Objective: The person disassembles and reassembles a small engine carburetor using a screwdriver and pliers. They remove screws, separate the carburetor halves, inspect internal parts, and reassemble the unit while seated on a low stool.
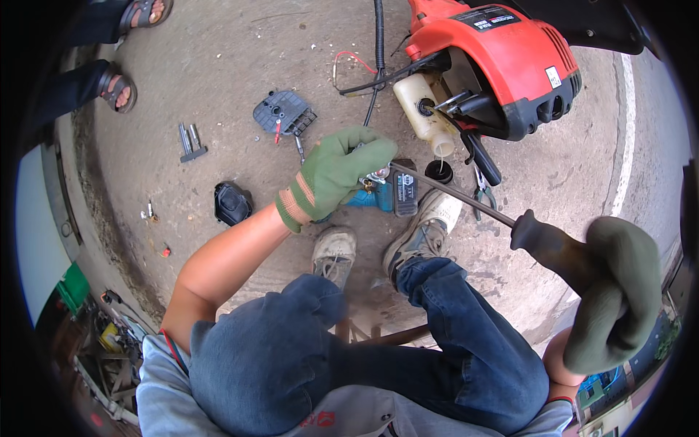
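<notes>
My left hand (342, 171), in a green knit glove, is closed around a small silvery metal part (377, 175) that looks like a carburetor. Most of that part is hidden by the fingers. My right hand (622, 291), also gloved, grips the dark handle of a long screwdriver (550, 244). The screwdriver's shaft points left, and its tip reaches the metal part; whether it sits in a screw I cannot tell. Just below my left hand, a teal cordless tool (375, 198) with a black battery (405, 193) lies on the ground.
A red-covered engine (502, 65) with a whitish fuel tank (415, 109) lies ahead to the right. Pliers (482, 193) and a black cap (438, 172) are nearby. Leftward are a grey plastic cover (284, 113), hex keys (191, 142) and a black housing (233, 202). Another person's sandalled foot (116, 91) is far left.
</notes>
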Tool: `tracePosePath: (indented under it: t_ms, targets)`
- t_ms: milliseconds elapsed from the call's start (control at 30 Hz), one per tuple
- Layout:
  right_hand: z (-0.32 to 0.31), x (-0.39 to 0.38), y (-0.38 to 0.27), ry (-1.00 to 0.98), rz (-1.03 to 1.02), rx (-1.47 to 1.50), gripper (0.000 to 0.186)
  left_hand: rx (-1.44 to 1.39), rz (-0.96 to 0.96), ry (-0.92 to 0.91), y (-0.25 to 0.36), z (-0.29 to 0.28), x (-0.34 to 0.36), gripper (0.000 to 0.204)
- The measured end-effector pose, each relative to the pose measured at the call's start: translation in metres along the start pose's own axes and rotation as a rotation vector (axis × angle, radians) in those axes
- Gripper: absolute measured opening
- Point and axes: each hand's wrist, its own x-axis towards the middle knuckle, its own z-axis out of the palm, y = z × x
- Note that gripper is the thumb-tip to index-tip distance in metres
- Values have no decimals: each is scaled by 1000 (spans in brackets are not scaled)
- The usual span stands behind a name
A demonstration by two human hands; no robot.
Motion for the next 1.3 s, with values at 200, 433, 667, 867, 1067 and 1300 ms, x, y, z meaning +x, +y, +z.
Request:
tracePosePath:
  t_ms: [200,433,667,867,1067,1300]
  targets:
    - [43,9,27,376,-165,52,72,-31,34,-29,2,13,8,28]
    - [22,2,29,179,-364,-165,51,-43,-6,2,3,3,-1,28]
    - [38,10,35,300,-143,-61,53,3,3,13,2,0,-2,27]
    - [35,-4,19,355,-38,-100,77,-43,18,-36,3,10,3,26]
    - [44,3,18,305,83,91,76,-83,5,33,0,4,-3,26]
    - [55,15,28,477,-67,104,79,-68,43,-1,-1,9,1,29]
